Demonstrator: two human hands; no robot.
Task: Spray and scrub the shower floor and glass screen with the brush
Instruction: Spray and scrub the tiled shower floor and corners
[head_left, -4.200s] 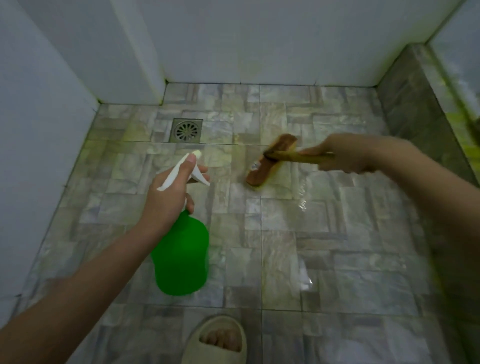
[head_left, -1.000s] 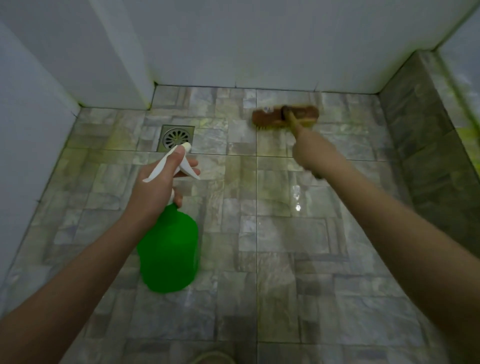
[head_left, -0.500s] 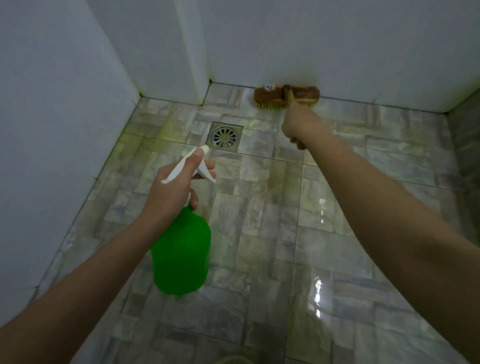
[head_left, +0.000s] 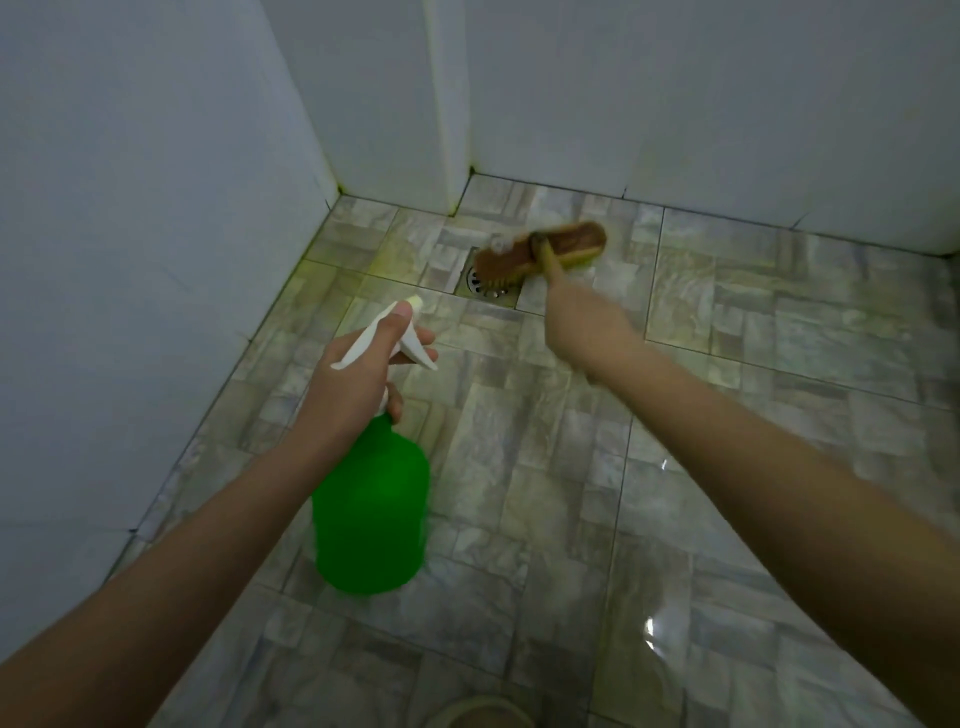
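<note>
Two-handed step: scrubbing at the drain (head_left: 488, 288) with the sprayer held ready.

Right hand (head_left: 576, 325): fingers curled fully closed round the handle of the brush (head_left: 543, 249), no slack in the grip.

Brush head position: bristles down on the shower floor (head_left: 779, 353), overlapping the far edge of the drain, near the back corner below the white wall (head_left: 519, 104).

Work in short strokes across the grate and along the grout lines beside it. Apply enough pressure to splay the bristles slightly, not enough to fold them flat. Level the head; appears slightly canted and motion-blurred at present.

Left hand (head_left: 353, 374): fingers wrapped round neck and trigger of the green spray bottle (head_left: 371, 509), one digit laid along the white spray head.

Carry the bottle clear above the floor, nozzle pointing roughly toward the drain, apart from the brush. Respray only onto tiles lacking wet sheen; sheen visible on the nearer tiles. Judge footing as slippery; plant feet before leaning into the corner. Leave the glass screen for a later pass; not identifiable from this viewpoint.
</note>
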